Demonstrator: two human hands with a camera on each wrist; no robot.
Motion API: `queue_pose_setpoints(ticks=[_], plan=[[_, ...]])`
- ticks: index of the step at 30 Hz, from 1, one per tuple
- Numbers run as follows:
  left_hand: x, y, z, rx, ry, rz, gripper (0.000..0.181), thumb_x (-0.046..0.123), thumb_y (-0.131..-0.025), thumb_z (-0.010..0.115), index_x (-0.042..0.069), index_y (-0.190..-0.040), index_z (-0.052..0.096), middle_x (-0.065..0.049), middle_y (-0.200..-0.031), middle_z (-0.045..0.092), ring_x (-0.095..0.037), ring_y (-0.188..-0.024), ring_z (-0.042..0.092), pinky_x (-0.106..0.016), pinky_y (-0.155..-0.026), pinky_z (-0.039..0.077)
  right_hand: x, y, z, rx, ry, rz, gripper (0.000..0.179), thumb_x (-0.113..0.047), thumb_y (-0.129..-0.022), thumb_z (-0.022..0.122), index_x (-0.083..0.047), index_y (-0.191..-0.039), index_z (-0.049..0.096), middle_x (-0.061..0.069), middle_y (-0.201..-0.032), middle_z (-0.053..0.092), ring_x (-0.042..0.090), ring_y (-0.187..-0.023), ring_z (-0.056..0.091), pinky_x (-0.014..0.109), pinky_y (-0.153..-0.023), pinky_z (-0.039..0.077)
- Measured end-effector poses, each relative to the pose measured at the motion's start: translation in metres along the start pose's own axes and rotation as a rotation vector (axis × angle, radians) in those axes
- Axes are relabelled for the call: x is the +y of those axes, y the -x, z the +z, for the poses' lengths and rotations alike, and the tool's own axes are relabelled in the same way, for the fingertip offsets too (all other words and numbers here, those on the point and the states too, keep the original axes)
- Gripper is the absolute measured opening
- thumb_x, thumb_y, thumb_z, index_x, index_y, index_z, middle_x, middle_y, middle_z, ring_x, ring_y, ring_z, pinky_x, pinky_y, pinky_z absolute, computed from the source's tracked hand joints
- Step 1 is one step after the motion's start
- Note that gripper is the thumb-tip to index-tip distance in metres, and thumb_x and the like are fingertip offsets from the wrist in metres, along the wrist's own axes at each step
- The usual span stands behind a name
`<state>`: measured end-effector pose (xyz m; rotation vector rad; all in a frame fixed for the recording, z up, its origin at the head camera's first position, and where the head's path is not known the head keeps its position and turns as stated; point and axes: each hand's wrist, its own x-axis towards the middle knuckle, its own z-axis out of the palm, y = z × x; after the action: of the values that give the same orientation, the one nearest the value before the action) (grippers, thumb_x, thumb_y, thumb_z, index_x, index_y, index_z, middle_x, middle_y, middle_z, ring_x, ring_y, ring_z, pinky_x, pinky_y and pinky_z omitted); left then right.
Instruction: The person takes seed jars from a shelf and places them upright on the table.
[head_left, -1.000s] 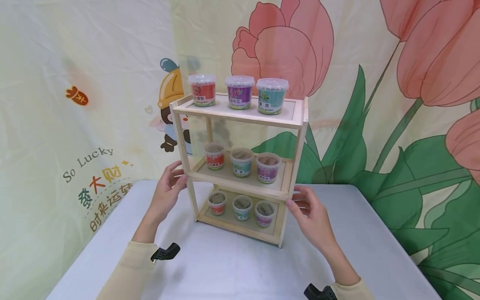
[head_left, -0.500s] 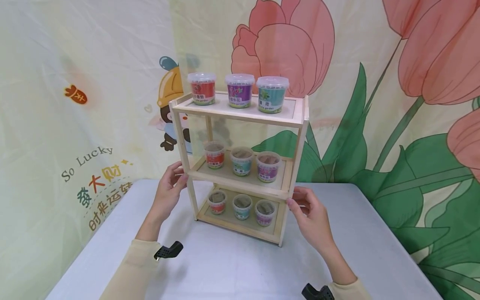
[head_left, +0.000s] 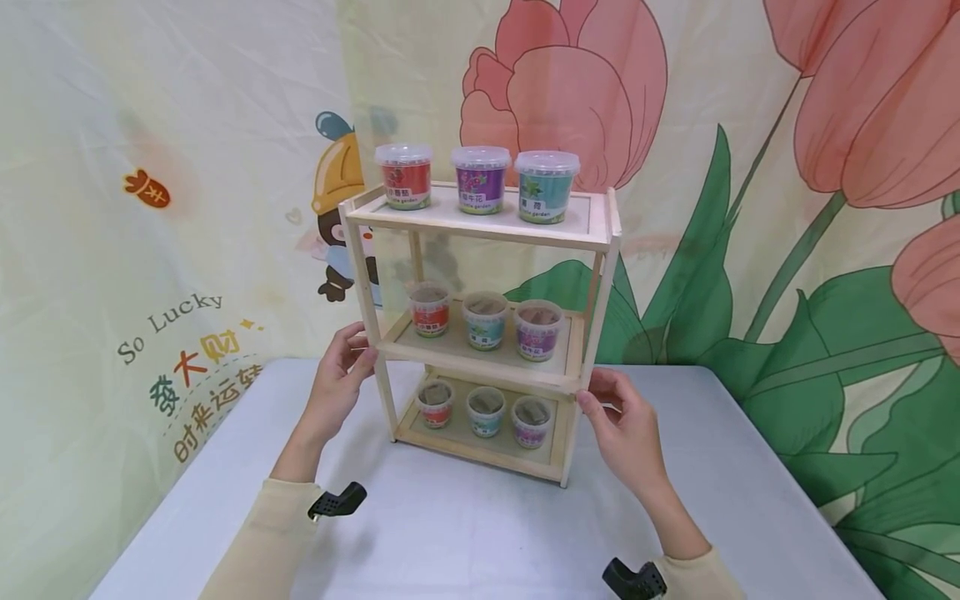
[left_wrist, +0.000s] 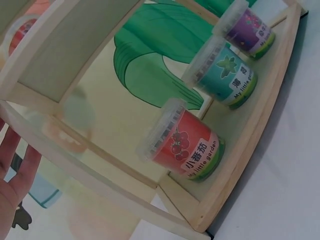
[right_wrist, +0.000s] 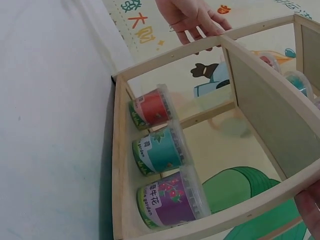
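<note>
Standing on a white-covered table (head_left: 465, 542), before a hanging cloth (head_left: 225, 100) printed with pink tulips (head_left: 570, 108) and "So Lucky". Pinching the three-tier wooden shelf (head_left: 480, 368) by both uprights near the middle tier, with left hand (head_left: 339, 371) and right hand (head_left: 622, 429), thumbs in front, bent fingers slightly apart round the outer sides. Loaded with plastic cups (head_left: 484, 322), three per tier, labelled red, teal and purple. Compared with half a second ago, turned slightly, with the right end farther back; otherwise much the same.
</note>
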<state>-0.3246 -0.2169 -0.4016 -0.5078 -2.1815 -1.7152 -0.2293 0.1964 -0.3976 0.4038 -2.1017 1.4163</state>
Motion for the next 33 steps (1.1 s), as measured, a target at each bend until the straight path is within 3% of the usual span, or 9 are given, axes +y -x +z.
queue_pose_setpoints(ticks=[17, 33], plan=[[0.002, 0.001, 0.008, 0.001, 0.025, 0.005, 0.051, 0.02, -0.111, 0.059, 0.018, -0.159, 0.041, -0.015, -0.133, 0.054, -0.013, -0.122, 0.06, -0.018, -0.096, 0.053, 0.011, -0.019, -0.008, -0.001, 0.027, -0.001, 0.027, -0.01, -0.105, 0.068, -0.001, -0.13, 0.063, 0.014, -0.111, 0.071, 0.007, -0.097, 0.068, 0.014, -0.081, 0.056], [0.005, 0.004, 0.018, -0.001, 0.039, 0.031, 0.05, 0.018, -0.109, 0.06, 0.019, -0.157, 0.043, -0.017, -0.132, 0.056, -0.021, -0.118, 0.058, -0.019, -0.095, 0.053, 0.026, -0.039, -0.017, -0.029, 0.054, 0.038, 0.031, -0.013, -0.107, 0.066, 0.0, -0.134, 0.062, 0.017, -0.117, 0.071, 0.009, -0.101, 0.068, 0.014, -0.082, 0.056]])
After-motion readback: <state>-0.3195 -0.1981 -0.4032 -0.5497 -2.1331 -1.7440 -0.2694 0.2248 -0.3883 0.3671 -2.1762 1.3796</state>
